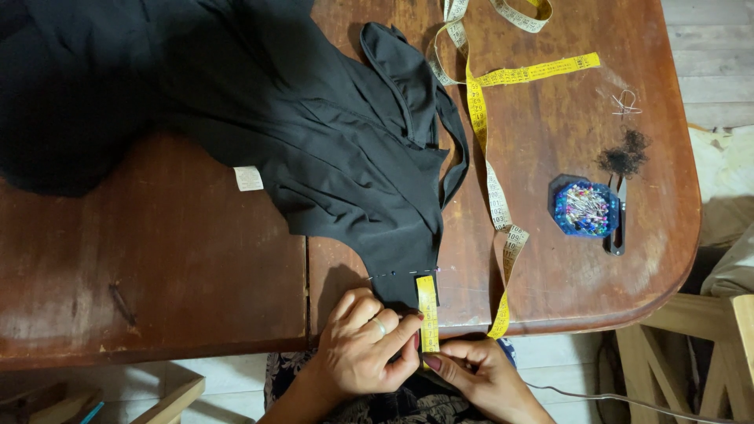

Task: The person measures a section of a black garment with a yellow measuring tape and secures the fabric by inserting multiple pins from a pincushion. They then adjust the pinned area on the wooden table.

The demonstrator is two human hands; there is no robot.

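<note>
The left hand (367,345) is pinching its thumb and forefinger closed on the narrow strap end of the black stretchy fabric garment (345,149), pressing it against the near edge of the worn reddish-brown wooden table (181,259). The right hand (479,375) is gripping the lower end of the yellow flexible measuring tape (428,314) between curled fingertips, laying it flat along that strap. A row of pins is crossing the strap just above the tape's end.

The slippery cloth could be creeping under the tape if the pinch loosens, skewing the reading, and a pin could be pricking a fingertip.

Both wrists are reaching up from below the table edge, knuckles raised. A blue pin holder (585,208) and small dark thread snips (616,220) are sitting well apart to the right.
</note>
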